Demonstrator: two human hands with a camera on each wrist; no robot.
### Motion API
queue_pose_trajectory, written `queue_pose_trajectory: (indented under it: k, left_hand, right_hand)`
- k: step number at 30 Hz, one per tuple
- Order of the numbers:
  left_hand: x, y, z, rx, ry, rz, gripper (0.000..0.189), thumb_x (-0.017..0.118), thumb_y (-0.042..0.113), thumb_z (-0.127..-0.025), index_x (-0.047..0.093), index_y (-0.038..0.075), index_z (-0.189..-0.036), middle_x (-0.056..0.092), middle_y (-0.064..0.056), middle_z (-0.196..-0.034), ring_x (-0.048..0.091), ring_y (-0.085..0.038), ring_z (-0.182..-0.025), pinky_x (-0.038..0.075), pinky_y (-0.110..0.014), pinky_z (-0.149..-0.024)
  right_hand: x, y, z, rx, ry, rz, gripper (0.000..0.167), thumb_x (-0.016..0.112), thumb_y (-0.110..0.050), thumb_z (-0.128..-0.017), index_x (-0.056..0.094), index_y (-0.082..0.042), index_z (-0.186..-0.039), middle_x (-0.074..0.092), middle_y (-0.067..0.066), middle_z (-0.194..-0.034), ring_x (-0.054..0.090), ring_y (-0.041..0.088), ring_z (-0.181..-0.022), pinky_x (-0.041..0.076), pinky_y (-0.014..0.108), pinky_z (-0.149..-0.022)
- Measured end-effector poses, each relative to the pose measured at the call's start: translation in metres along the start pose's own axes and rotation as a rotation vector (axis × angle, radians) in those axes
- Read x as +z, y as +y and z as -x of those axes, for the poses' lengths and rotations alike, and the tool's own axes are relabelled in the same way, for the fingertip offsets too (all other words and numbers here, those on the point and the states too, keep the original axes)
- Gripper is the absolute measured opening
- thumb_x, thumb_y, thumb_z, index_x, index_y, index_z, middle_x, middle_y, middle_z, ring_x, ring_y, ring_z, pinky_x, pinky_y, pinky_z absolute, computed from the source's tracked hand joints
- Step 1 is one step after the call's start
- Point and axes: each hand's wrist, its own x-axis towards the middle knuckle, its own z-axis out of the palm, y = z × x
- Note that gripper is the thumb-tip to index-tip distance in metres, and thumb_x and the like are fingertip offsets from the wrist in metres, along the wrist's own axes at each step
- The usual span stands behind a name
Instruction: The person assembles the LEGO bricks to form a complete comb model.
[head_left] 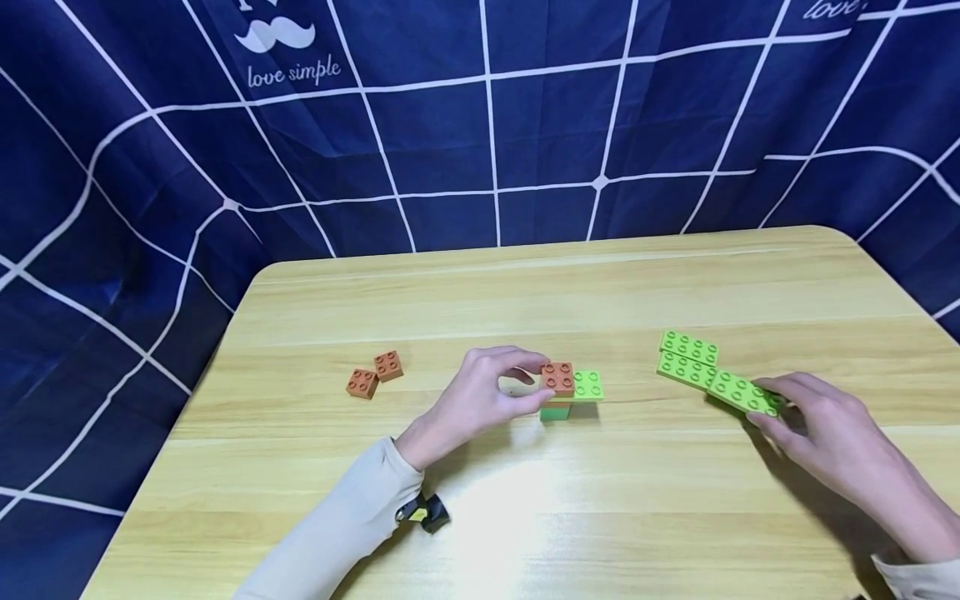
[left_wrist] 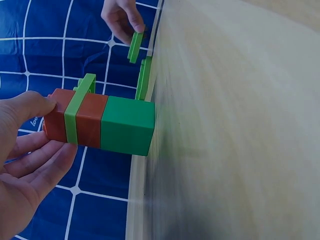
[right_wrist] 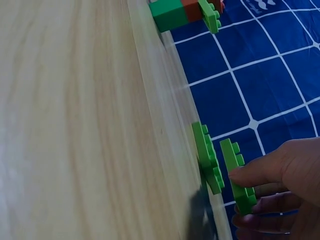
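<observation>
A small stack stands upright on the table: a dark green block (left_wrist: 127,125) at the bottom, an orange-brown brick (left_wrist: 91,121), a thin lime plate (head_left: 589,385) jutting out to the right, and a second orange-brown brick (head_left: 558,377) on top. My left hand (head_left: 487,392) pinches that top brick between thumb and fingers. On the right, my right hand (head_left: 828,429) holds a studded lime plate (head_left: 738,392) by its near end, thumb on one side and fingers on the other. It is tilted and raised off the table. Close behind it lie two lime plates (head_left: 686,358), side by side.
Two loose orange-brown bricks, one nearer (head_left: 362,383) and one farther (head_left: 388,365), lie at the left of the wooden table (head_left: 450,308). Dark blue cloth (head_left: 420,150) with white lines hangs behind the table and along its sides. A black strap (head_left: 427,511) shows at the left wrist.
</observation>
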Motion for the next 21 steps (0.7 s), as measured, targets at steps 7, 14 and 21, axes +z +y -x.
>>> queue_pose_trajectory:
  k: [7, 14, 21]
  left_hand:
    - [-0.001, 0.0, 0.0, -0.006, -0.006, -0.007, 0.032, 0.075, 0.012, -0.083, 0.067, -0.004, -0.11, 0.071, -0.014, -0.105, 0.07, -0.021, -0.082, 0.059, -0.03, -0.074]
    - [-0.001, 0.0, 0.0, -0.001, -0.007, -0.012, 0.032, 0.074, 0.012, -0.084, 0.067, -0.004, -0.11, 0.071, -0.014, -0.107, 0.07, -0.022, -0.083, 0.059, -0.029, -0.074]
    - [0.0, -0.001, 0.0, 0.009, -0.007, -0.006, 0.031, 0.074, 0.01, -0.083, 0.067, -0.004, -0.109, 0.07, -0.015, -0.107, 0.07, -0.022, -0.082, 0.059, -0.026, -0.074]
  right_hand:
    - [0.003, -0.001, -0.002, -0.038, 0.016, -0.012, 0.039, 0.082, -0.002, -0.067, 0.066, 0.001, -0.103, 0.066, 0.012, -0.091, 0.053, -0.001, -0.066, 0.041, 0.01, -0.054]
    - [0.005, -0.005, -0.007, -0.063, 0.024, -0.013, 0.04, 0.082, -0.003, -0.067, 0.067, 0.001, -0.104, 0.066, 0.012, -0.092, 0.056, 0.005, -0.068, 0.042, 0.011, -0.056]
    - [0.008, -0.01, -0.009, -0.068, 0.012, -0.011, 0.041, 0.082, -0.003, -0.067, 0.067, 0.001, -0.105, 0.066, 0.012, -0.093, 0.056, 0.009, -0.07, 0.042, 0.012, -0.058]
